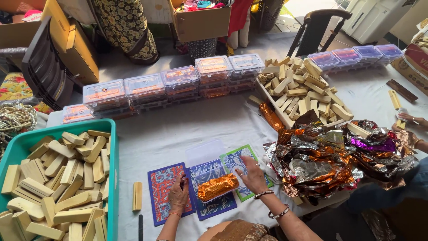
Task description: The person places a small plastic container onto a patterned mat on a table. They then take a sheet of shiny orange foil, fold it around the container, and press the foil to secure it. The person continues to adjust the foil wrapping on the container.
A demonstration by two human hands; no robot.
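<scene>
White cloth covers the table (165,134), crowded with stacked clear boxes (142,87) and a teal tub (111,147) of pale wooden blocks. Right hand (253,175), fingers spread, presses on the edge of an open clear box (213,172) sitting on patterned cards (162,187). Inside lies a foil-wrapped bar (217,186), orange and crinkly. It looks light, with a thin skin that tears easily, so best held by its long sides. Left hand (178,194) rests curled on a card, pinching something small I cannot make out. Crumpled foil (321,160) heaps to the right.
</scene>
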